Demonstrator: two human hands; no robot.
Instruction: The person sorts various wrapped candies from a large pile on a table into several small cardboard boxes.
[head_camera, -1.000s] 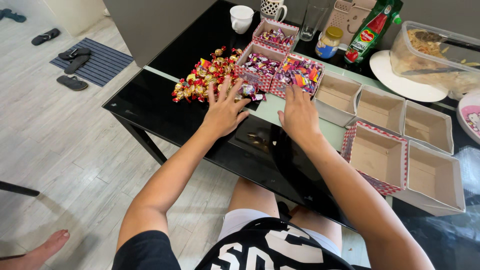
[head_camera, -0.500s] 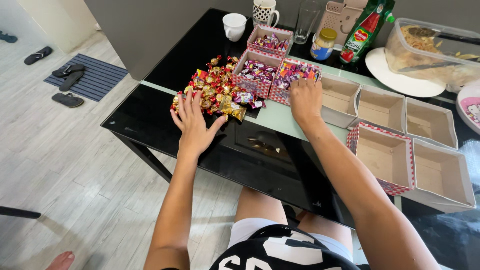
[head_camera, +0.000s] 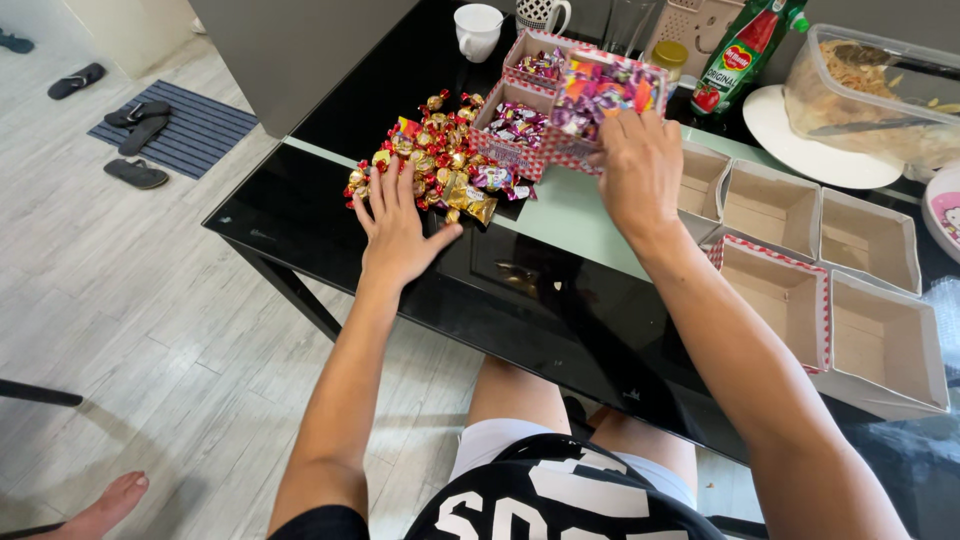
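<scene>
My left hand (head_camera: 398, 225) lies flat with fingers spread on the black glass table (head_camera: 300, 215), its fingertips against the near edge of a heap of gold and red wrapped candies (head_camera: 425, 160). My right hand (head_camera: 640, 175) grips the near side of a red-and-white patterned box (head_camera: 605, 100) filled with purple and orange candies and holds it tilted up off the table. Two more patterned boxes with candies, one (head_camera: 515, 125) near and one (head_camera: 540, 62) behind, stand just left of it.
Several empty cardboard boxes (head_camera: 780, 290) sit to the right. At the back stand a white cup (head_camera: 477, 30), a patterned mug (head_camera: 543, 14), a green sauce bottle (head_camera: 745, 50), a small jar (head_camera: 670, 60), a white plate (head_camera: 800, 150) and a clear food container (head_camera: 870, 90). Slippers and a mat (head_camera: 170, 125) lie on the floor.
My right hand reached forward, took hold of the box of purple and orange candies and lifted it. My left hand slid left to the near edge of the candy heap.
</scene>
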